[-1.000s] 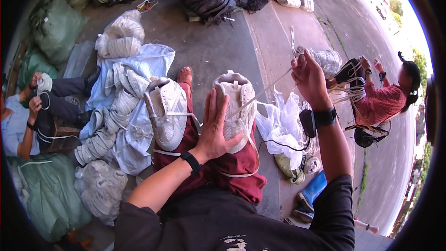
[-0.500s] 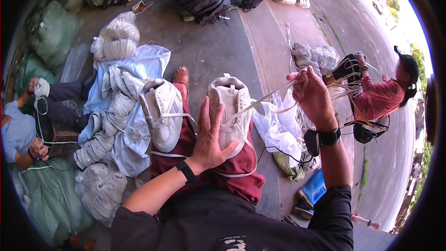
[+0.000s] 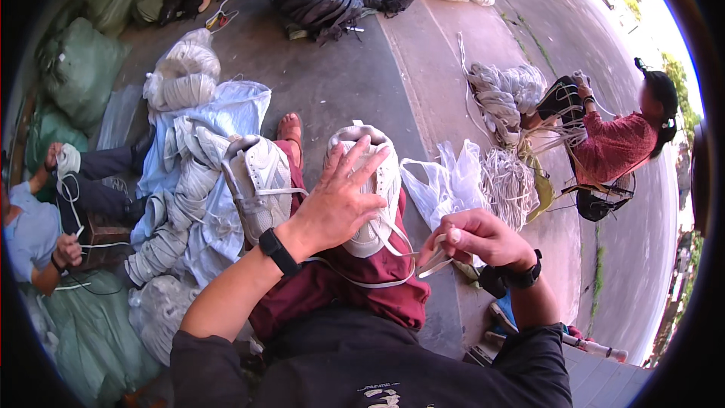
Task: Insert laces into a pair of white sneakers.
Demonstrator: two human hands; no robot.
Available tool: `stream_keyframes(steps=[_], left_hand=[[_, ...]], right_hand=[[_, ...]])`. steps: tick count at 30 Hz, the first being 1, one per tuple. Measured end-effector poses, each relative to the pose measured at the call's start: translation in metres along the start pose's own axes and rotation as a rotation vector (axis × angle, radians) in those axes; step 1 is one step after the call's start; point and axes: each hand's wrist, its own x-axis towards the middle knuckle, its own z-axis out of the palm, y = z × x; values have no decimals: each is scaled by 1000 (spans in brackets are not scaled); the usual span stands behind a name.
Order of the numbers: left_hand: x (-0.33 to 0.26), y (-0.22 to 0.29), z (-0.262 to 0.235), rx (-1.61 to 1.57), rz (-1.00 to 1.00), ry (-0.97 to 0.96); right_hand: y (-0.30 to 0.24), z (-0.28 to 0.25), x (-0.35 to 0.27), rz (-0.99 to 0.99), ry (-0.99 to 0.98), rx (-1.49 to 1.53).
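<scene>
Two white sneakers rest on my maroon-trousered lap. My left hand [image 3: 343, 200] lies over the right-hand sneaker [image 3: 365, 240], fingers spread across its tongue and lacing area, which they partly hide. Low beside that shoe, my right hand [image 3: 477, 240] pinches a white shoelace [image 3: 377, 285], part of which loops across my lap. The left-hand sneaker [image 3: 270, 174] leans on my other leg, its toe partly behind my left forearm, with a lace across its front. No hand touches it.
White plastic bags [image 3: 450, 185] and a heap of white laces [image 3: 510, 189] lie to my right, near a seated person in red [image 3: 615, 143]. Wrapped grey-white bundles [image 3: 185, 200] on blue sheeting lie left, beside another person handling lace. Green sacks [image 3: 79, 68] line the left edge.
My right hand has come down and inward from high on the right, still with the lace. My left hand has moved up over the sneaker's tongue, fingers wider apart.
</scene>
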Motion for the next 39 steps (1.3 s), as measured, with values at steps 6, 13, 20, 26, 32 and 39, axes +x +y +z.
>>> stream_keyframes(steps=[6,13,20,26,32,39], left_hand=[[5,5,-1,53,54,-35],[12,12,-11,-224,49,-22],[17,21,-46,-968,-110,-17],[22,37,-80,-1503,-170,139],[12,36,-141,-1755,-56,332],[-43,6,-208,-1732,75,689]], right_hand=[[25,35,17,-71,92,-207],[56,51,27,-298,286,-850],[52,66,22,-202,285,-998],[57,70,17,-190,182,-1182],[48,78,14,-194,243,-1180],[35,78,10,-211,287,-1188]])
